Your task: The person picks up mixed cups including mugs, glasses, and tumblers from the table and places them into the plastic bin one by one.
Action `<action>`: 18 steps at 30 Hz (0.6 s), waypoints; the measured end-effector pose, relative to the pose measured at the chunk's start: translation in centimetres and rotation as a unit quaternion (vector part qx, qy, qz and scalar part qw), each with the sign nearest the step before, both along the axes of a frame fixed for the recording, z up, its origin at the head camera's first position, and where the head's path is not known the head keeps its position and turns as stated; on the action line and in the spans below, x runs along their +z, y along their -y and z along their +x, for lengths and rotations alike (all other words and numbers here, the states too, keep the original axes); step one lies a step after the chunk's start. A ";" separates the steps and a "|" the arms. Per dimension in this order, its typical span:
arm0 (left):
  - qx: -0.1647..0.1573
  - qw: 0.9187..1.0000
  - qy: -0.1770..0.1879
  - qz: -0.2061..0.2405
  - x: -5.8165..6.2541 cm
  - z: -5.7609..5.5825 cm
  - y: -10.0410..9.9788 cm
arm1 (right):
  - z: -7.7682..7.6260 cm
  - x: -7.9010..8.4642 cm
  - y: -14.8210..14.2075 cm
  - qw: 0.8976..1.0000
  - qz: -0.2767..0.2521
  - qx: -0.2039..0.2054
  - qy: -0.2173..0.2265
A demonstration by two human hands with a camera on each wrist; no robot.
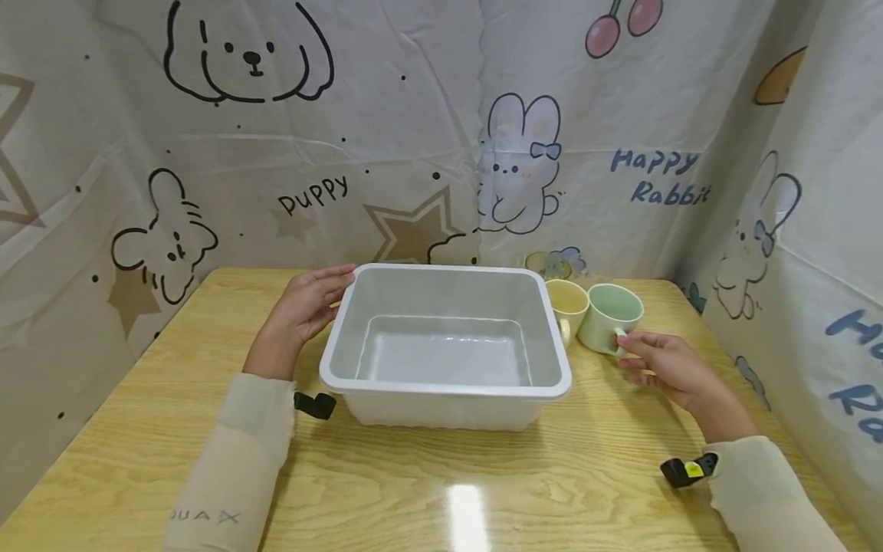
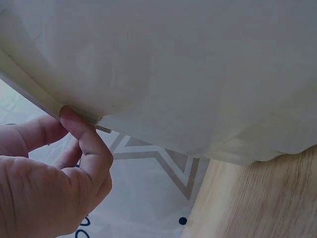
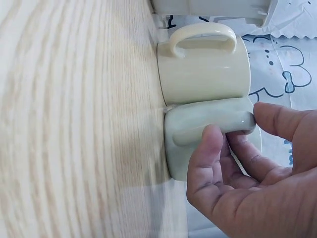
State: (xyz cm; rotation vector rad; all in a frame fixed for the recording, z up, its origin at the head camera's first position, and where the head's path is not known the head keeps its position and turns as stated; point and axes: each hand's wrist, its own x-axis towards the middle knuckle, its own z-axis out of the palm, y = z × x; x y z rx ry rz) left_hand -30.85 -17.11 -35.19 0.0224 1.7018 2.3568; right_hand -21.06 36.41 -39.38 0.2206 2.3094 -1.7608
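A white rectangular plastic basin [image 1: 441, 410] with nothing inside stands in the middle of the table. At its far left corner my left hand [image 1: 310, 303] pinches the rim; in the left wrist view, the thumb and a finger meet on the basin's edge [image 2: 79, 116]. To the right of the basin is a pale green mug [image 1: 600, 330], upright on the table. My right hand [image 1: 665, 364] holds this mug by its handle [image 3: 218, 126], fingers and thumb around it. Between basin and green mug stands a pale yellow mug [image 3: 208, 74], its handle toward me.
The wood-grain table [image 1: 386, 491] has a patterned cloth [image 1: 400, 115] hanging behind it and along both sides. Both mugs stand close to the back edge, side by side. A black wrist camera [image 1: 315, 405] sits at the left sleeve and another [image 1: 688, 469] at the right.
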 end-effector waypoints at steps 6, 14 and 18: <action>-0.003 1.000 -0.001 0.003 0.2 0.0 -0.1 | -0.1 0.2 0.1 0.997 -0.074 0.012 0.023; 0.003 1.000 0.000 -0.005 0.2 0.1 0.0 | -0.1 0.7 0.6 0.989 -0.145 -0.016 0.030; 0.006 1.000 0.002 0.002 0.1 0.0 0.1 | -0.3 0.6 0.8 0.988 -0.148 -0.034 0.033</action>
